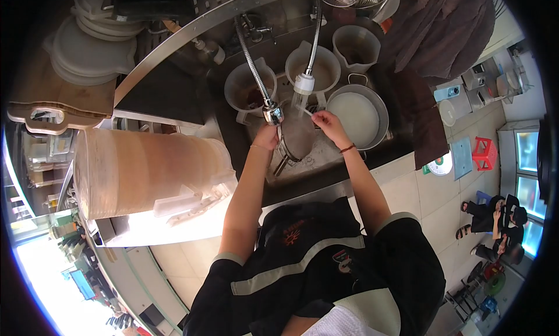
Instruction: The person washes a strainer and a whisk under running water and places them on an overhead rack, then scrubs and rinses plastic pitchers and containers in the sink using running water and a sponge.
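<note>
My left hand [267, 137] is closed at the left rim of a round fine-mesh strainer [299, 137], which is tilted over the sink. A chrome faucet head [272, 113] partly hides these fingers. My right hand [329, 128] pinches a slim white item [304, 111] above the strainer; its exact kind is unclear. Water runs from a white faucet head [304, 84] onto this spot. To the right of the strainer, a metal pot [382, 118] holds a milky white liquid [353, 119].
Several plastic tubs, including one tub [236, 91] at the left, stand along the sink's back [224, 132]. A large translucent container [145, 173] lies left of my arm. Dark cloth [442, 27] hangs at upper right. Two people [495, 228] sit farther off.
</note>
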`<action>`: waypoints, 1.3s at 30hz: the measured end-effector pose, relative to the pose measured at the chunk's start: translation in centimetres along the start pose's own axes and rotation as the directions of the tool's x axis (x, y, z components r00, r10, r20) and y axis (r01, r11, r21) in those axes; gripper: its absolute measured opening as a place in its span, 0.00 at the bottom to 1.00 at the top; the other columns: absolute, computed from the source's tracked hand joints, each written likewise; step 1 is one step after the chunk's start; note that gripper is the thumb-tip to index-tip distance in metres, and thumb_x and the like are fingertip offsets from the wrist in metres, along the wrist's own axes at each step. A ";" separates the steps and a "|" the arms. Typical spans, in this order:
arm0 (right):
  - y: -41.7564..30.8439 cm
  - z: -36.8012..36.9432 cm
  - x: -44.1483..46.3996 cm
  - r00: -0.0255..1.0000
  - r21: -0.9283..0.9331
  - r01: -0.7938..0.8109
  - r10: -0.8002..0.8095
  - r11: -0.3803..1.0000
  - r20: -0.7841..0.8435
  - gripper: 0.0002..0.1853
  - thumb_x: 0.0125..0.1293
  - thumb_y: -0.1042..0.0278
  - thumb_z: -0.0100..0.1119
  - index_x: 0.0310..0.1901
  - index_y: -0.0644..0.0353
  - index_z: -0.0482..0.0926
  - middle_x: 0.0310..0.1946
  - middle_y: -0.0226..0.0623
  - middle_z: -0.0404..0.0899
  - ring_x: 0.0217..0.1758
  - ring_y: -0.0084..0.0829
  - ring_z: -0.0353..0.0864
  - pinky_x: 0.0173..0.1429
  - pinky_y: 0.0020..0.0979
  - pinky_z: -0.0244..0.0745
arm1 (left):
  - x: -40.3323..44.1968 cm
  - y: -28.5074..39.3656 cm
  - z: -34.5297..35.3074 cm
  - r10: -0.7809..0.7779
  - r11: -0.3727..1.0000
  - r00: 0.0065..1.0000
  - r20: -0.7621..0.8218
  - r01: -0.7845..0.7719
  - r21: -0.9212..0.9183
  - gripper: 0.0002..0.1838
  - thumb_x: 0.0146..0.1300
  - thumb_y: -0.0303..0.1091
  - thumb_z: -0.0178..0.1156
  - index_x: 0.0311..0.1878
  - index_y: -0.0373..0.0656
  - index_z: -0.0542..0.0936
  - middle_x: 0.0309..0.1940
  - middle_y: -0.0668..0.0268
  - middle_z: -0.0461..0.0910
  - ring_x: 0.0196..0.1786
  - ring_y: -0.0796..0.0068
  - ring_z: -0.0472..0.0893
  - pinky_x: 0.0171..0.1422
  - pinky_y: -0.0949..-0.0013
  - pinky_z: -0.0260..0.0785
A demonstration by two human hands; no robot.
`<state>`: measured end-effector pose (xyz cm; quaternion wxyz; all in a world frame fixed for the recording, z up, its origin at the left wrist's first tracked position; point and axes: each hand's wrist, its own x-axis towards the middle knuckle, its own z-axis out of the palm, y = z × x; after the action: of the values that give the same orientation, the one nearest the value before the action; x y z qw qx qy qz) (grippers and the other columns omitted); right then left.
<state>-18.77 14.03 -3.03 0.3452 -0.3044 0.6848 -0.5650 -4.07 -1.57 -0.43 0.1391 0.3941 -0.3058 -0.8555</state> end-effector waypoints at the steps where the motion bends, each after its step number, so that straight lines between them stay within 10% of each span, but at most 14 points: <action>1: -0.3 -0.1 0.3 1.000 0.000 -0.001 0.001 1.000 -0.001 0.11 0.59 0.62 0.52 0.37 0.63 0.74 0.27 0.24 0.72 0.30 0.15 0.68 0.36 0.18 0.63 | -0.2 0.3 0.2 -0.001 0.999 0.999 0.048 -0.001 0.038 0.09 0.54 0.26 0.55 0.40 0.41 0.72 0.35 0.70 0.74 0.39 0.77 0.73 0.45 0.73 0.67; 4: -0.7 -0.4 1.0 0.991 -0.056 -0.130 0.127 0.990 -0.050 0.14 0.60 0.58 0.51 0.37 0.62 0.74 0.28 0.24 0.72 0.32 0.16 0.67 0.37 0.18 0.63 | -0.8 0.9 1.1 0.001 0.985 0.997 0.077 -0.014 0.172 0.10 0.53 0.28 0.57 0.40 0.44 0.73 0.36 0.71 0.74 0.40 0.77 0.72 0.49 0.71 0.64; 9: 1.1 0.7 0.6 0.877 0.626 -0.480 0.361 0.615 0.318 0.16 0.61 0.56 0.48 0.43 0.59 0.72 0.37 0.28 0.74 0.41 0.19 0.70 0.47 0.22 0.65 | 0.0 0.4 0.3 0.030 0.945 0.999 0.044 -0.043 0.324 0.09 0.55 0.30 0.55 0.41 0.43 0.73 0.37 0.69 0.74 0.43 0.76 0.73 0.52 0.70 0.63; 15: 5.0 0.9 -0.8 0.804 0.750 -0.547 0.483 0.373 0.346 0.15 0.61 0.58 0.47 0.44 0.59 0.71 0.39 0.30 0.74 0.41 0.23 0.73 0.48 0.28 0.68 | -2.3 -0.1 -1.7 -0.178 0.981 0.943 0.281 0.193 -0.026 0.15 0.60 0.38 0.45 0.46 0.38 0.70 0.42 0.63 0.73 0.46 0.69 0.73 0.50 0.68 0.66; 22: 8.3 1.2 -1.8 0.756 0.790 -0.555 0.554 0.261 0.348 0.12 0.61 0.62 0.48 0.42 0.59 0.72 0.34 0.30 0.77 0.35 0.25 0.76 0.43 0.28 0.72 | -5.5 -1.7 -1.5 0.038 0.933 0.949 0.314 0.078 -0.351 0.20 0.61 0.34 0.42 0.55 0.37 0.62 0.52 0.59 0.67 0.54 0.66 0.68 0.58 0.63 0.59; 25: 8.1 1.5 -1.8 0.728 0.776 -0.533 0.650 0.338 0.216 0.14 0.62 0.59 0.45 0.38 0.62 0.74 0.32 0.34 0.77 0.35 0.27 0.76 0.42 0.30 0.71 | -5.3 -1.9 -2.1 0.068 0.942 0.963 0.262 0.024 -0.335 0.19 0.62 0.31 0.41 0.56 0.38 0.62 0.50 0.60 0.68 0.53 0.69 0.68 0.57 0.65 0.60; 27: 8.1 1.3 -1.1 0.765 -0.077 -0.622 0.582 0.780 -0.276 0.17 0.63 0.58 0.42 0.35 0.65 0.74 0.28 0.37 0.77 0.35 0.27 0.76 0.40 0.28 0.69 | -4.7 -2.3 -2.6 0.071 0.949 0.961 0.267 0.018 -0.316 0.19 0.62 0.29 0.41 0.56 0.38 0.62 0.50 0.60 0.69 0.52 0.70 0.69 0.56 0.66 0.62; 28: 7.1 1.0 -1.0 0.763 -0.077 -0.623 0.584 0.778 -0.277 0.17 0.63 0.58 0.42 0.35 0.65 0.74 0.28 0.37 0.77 0.35 0.27 0.76 0.40 0.28 0.69 | -4.3 -2.4 -3.0 0.068 0.952 0.962 0.266 0.017 -0.305 0.19 0.62 0.29 0.41 0.56 0.37 0.62 0.51 0.60 0.68 0.53 0.69 0.69 0.58 0.66 0.60; 30: 4.4 0.1 -0.8 0.896 -0.509 -0.044 -0.191 0.860 -0.400 0.19 0.62 0.55 0.43 0.34 0.65 0.74 0.23 0.31 0.73 0.28 0.22 0.70 0.32 0.27 0.66 | -3.8 -2.4 -3.3 0.067 0.956 0.962 0.266 0.015 -0.293 0.19 0.62 0.29 0.41 0.56 0.36 0.62 0.51 0.60 0.68 0.54 0.69 0.68 0.59 0.66 0.59; 33: -0.5 -0.5 -1.1 0.996 -0.112 -0.094 0.093 0.989 -0.015 0.15 0.61 0.60 0.45 0.34 0.65 0.73 0.25 0.40 0.74 0.28 0.27 0.73 0.35 0.26 0.67 | -4.1 -1.6 -2.6 0.083 0.983 0.967 0.240 -0.040 -0.178 0.17 0.62 0.31 0.43 0.54 0.36 0.65 0.49 0.61 0.70 0.52 0.70 0.70 0.57 0.67 0.62; 39: -4.7 1.8 -1.3 0.980 -0.165 0.179 -0.161 0.970 0.113 0.04 0.56 0.74 0.52 0.32 0.64 0.72 0.27 0.32 0.73 0.29 0.22 0.71 0.35 0.22 0.66 | -4.0 -1.1 -1.8 0.066 0.992 0.983 0.171 -0.047 -0.113 0.14 0.61 0.33 0.46 0.48 0.36 0.69 0.44 0.65 0.73 0.47 0.75 0.72 0.52 0.71 0.65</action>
<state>-16.46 13.24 1.50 0.3011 -0.4186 0.6851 -0.5146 -0.16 0.48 0.30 0.1571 0.3006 -0.2809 -0.8978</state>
